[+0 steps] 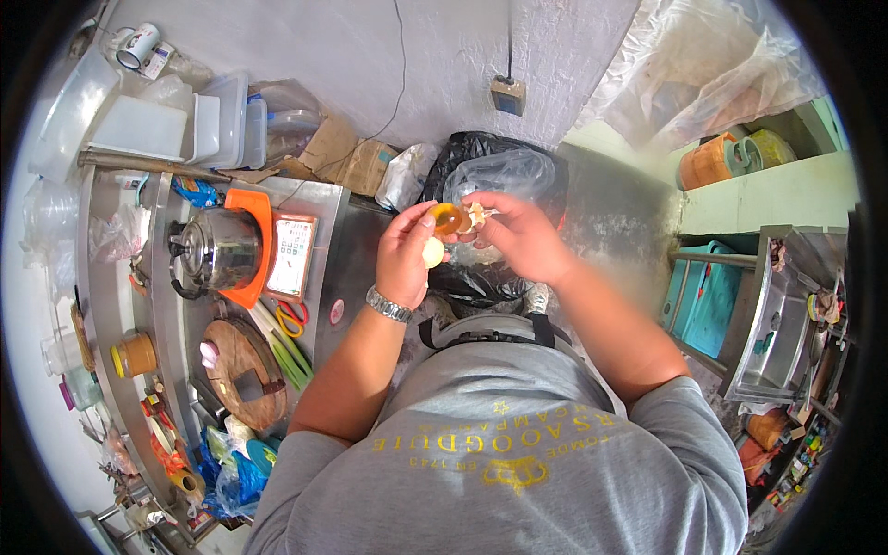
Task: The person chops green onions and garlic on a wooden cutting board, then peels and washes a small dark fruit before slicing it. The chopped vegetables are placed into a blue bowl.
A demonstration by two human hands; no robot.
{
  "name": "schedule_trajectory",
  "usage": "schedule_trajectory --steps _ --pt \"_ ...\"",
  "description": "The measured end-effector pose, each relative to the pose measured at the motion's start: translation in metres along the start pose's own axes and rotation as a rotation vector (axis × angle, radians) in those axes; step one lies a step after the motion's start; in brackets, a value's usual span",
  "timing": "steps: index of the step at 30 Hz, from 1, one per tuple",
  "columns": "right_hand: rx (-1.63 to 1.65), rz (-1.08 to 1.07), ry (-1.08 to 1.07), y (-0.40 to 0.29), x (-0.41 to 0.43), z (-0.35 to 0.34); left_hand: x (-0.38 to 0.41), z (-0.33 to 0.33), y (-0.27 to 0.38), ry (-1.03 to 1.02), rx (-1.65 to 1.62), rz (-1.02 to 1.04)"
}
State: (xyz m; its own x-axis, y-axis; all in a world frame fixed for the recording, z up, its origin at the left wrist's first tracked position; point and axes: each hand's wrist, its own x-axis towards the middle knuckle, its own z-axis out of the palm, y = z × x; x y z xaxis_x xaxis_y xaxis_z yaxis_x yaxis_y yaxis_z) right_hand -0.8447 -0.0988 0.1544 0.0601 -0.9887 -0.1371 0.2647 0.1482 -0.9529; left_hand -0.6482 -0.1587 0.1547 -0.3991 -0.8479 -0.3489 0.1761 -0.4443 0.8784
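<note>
Over a black plastic bag point(479, 149), my left hand point(406, 246) holds a glossy amber peeled egg point(447, 218), which looks like a preserved egg. A smaller pale yellow rounded thing point(433, 252) sits lower against the same palm; what it is cannot be made out. Close at the egg's right side, my right hand point(517, 232) pinches cracked pale eggshell pieces point(475, 215) between thumb and fingers. Clear plastic film point(506, 173) lies in the mouth of the bag below. A metal watch point(388, 304) circles my left wrist.
On the steel counter at left are a lidded steel pot point(222, 246), a tablet-like screen point(291, 257), scissors point(290, 319), scallions point(288, 354) and a round wooden chopping board point(243, 374) with a cleaver point(251, 385). A steel sink point(773, 333) stands at right.
</note>
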Motion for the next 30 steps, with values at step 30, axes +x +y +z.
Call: schedule_trajectory --steps 30 --pt "0.596 0.324 0.278 -0.001 0.023 -0.032 0.022 -0.003 0.008 -0.116 -0.73 -0.193"
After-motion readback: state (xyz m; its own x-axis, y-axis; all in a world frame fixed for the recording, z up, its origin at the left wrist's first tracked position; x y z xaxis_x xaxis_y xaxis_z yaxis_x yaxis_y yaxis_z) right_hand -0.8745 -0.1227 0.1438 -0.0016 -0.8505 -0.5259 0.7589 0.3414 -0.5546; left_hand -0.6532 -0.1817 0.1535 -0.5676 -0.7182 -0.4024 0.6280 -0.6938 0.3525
